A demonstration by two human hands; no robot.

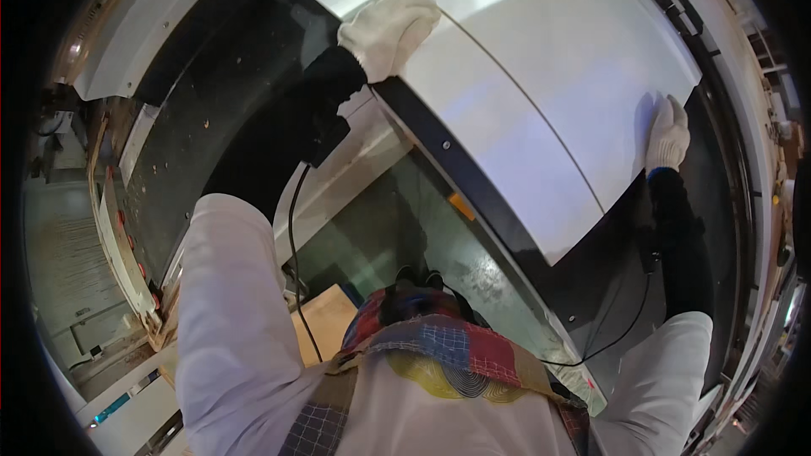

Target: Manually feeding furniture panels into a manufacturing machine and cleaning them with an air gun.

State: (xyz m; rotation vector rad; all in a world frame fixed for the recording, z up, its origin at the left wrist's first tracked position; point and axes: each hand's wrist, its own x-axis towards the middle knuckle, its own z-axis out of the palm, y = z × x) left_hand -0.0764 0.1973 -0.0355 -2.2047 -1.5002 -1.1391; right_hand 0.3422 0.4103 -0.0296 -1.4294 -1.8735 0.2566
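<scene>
Large white panels (557,59) lie in front of me. A thin brown line like a board's edge runs across them, as if one panel rests on another. My left hand (393,29), in a white knit glove, curls over the left side by the upper end of that line; its fingertips are partly hidden. At the right side, my right hand (667,131), gloved alike, is closed against the panel's edge, with its thumb hidden. Under the panels is a dark work surface (591,279) with a pale front edge.
A dark surface (215,76) extends at the left, with a white curved piece (148,21) beyond it. Black cables (293,245) hang from both my forearms. Below me are a greenish floor (372,219) and a tan board (325,321). Rails and shelving stand along the right.
</scene>
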